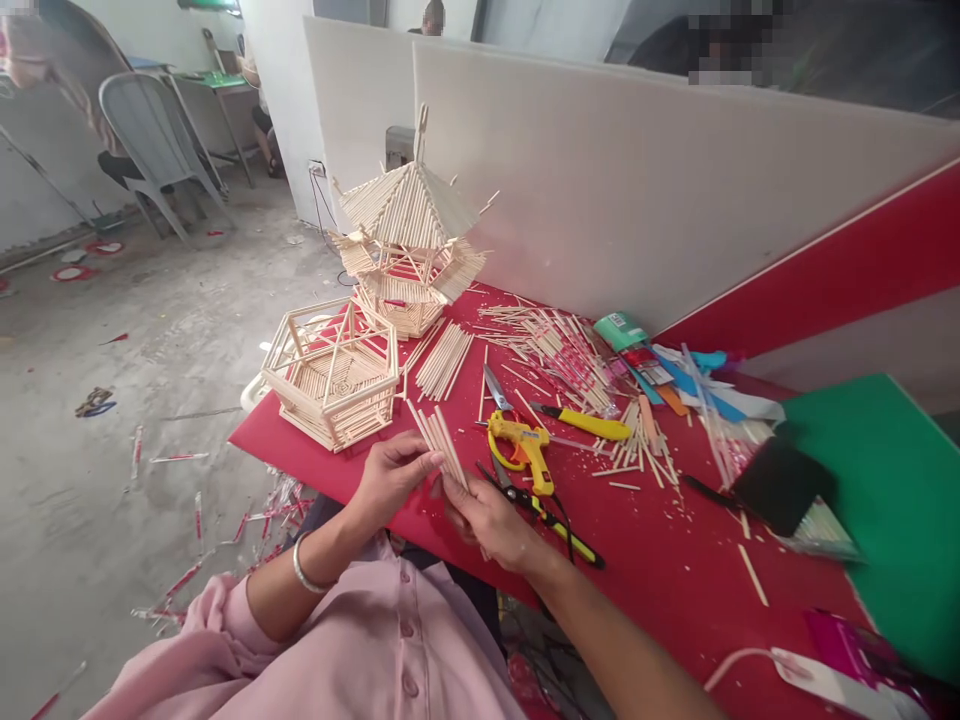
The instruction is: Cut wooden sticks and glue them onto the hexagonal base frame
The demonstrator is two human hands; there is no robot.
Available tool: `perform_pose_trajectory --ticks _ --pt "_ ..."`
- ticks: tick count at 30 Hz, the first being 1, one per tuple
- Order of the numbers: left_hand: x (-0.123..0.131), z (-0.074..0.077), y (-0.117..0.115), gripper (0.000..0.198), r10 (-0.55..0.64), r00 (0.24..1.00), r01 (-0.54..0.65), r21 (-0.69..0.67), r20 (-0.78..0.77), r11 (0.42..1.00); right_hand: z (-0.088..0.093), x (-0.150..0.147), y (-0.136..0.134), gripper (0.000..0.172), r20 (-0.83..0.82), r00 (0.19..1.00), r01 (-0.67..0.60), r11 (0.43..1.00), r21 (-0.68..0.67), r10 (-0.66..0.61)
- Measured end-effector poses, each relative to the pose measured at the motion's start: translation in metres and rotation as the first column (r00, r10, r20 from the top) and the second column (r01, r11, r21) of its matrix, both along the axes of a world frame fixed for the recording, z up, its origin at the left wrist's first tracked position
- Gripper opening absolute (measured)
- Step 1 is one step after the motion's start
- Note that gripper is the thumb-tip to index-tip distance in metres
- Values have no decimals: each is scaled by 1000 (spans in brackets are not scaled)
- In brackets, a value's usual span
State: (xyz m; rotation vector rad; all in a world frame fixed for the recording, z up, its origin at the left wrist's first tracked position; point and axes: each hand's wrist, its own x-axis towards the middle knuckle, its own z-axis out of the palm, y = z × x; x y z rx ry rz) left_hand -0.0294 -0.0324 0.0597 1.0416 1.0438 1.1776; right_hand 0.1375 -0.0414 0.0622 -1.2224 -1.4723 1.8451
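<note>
- R hand [487,515] is holding the sticks [441,435] in a bunch; its grip is pressing round the low ends.
- L hand [397,468] is sitting at the side w/ its thumb touching the sticks; can't tell if that grip is pinching any.
- Sticks are leaning over the near side of the red counter [645,590], btwn the open frame [337,380] & the glue gun [525,445].
- Tops are looking a bit uneven, so tapping them level is prob. best.
- Squeezing too hard is maybe risking a snap; too loose, a spill.
</note>
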Motion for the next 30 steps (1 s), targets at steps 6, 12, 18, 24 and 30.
perform_pose_trajectory --ticks 6,12,18,24,30 --pt "1 1 1 42 44 999 -44 -53 -12 998 -16 -8 1 57 -73 991 100 975 -198 -116" --pt "1 4 -4 39 99 992 -89 -121 83 989 -9 -7 1 55 -36 994 94 987 -129 -99" --pt "-34 47 -24 19 138 972 -85 264 -189 961 37 14 23 42 258 960 -200 907 370 107" --pt "-73 61 -34 22 -117 856 203 121 -503 972 59 1 49 29 576 809 -543 520 660 115" --pt "-96 58 -49 29 232 599 174 407 -767 897 59 -2 98 27 424 867 -217 566 795 -263"
